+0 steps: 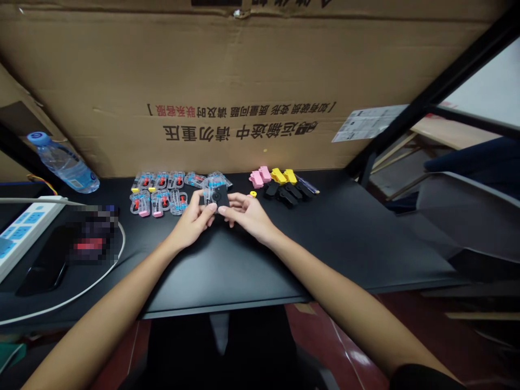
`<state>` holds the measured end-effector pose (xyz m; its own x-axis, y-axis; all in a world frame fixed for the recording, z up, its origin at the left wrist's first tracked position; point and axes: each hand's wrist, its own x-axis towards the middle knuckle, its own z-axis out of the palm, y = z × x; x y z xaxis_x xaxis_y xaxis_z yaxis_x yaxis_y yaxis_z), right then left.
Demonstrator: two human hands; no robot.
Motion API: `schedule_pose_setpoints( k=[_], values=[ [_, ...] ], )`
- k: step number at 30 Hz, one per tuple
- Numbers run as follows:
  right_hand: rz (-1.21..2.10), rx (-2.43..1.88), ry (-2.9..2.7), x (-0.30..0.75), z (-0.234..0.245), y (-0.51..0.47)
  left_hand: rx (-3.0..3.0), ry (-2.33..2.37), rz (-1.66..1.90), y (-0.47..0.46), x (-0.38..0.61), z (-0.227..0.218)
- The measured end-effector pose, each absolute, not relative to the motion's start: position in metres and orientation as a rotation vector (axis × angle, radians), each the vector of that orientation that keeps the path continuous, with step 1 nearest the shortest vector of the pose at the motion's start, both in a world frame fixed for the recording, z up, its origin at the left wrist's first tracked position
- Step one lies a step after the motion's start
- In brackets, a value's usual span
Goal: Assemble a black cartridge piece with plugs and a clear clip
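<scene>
Between my two hands, above the middle of the black table [195, 276], is a small plastic piece [220, 195] with a clear part at the left and a flat black part at the right. My left hand [194, 221] grips its left side, thumb on top. My right hand [252, 216] pinches the black part from the right. Behind and to the left lie two rows of clear plastic assemblies [161, 200] with red and blue parts inside. A small yellow round part [253, 193] lies just beyond my right hand.
Right of centre are pink plastic parts [260, 176], yellow plastic parts [283, 175], black plastic parts [287, 194] and a thin screwdriver-like tool [307, 183]. A water bottle [65, 162], power strip [25, 227], phone [46, 260] and white cable [97, 280] occupy the left. Cardboard [227, 70] stands behind.
</scene>
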<state>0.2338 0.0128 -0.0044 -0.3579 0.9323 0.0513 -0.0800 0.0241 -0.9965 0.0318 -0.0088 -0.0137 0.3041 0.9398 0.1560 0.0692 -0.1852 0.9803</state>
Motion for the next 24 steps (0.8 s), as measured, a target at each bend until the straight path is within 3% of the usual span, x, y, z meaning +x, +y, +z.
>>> schedule_pose_setpoints(
  k=[7,16,21,24],
  values=[
    [1.166,-0.933,-1.172,0.268,0.008,0.037,1.500,0.950,1.055,-0.008,0.030,-0.011],
    [1.435,-0.876,-1.467,0.230,-0.012,0.010,1.571,0.981,1.060,-0.009,0.035,-0.014],
    [1.260,-0.939,-1.394,0.251,-0.003,0.028,2.052,1.221,0.998,-0.002,0.039,-0.004],
    [1.016,-1.032,-1.345,0.273,-0.002,0.047,2.460,1.442,0.743,0.021,0.049,0.004]
  ],
)
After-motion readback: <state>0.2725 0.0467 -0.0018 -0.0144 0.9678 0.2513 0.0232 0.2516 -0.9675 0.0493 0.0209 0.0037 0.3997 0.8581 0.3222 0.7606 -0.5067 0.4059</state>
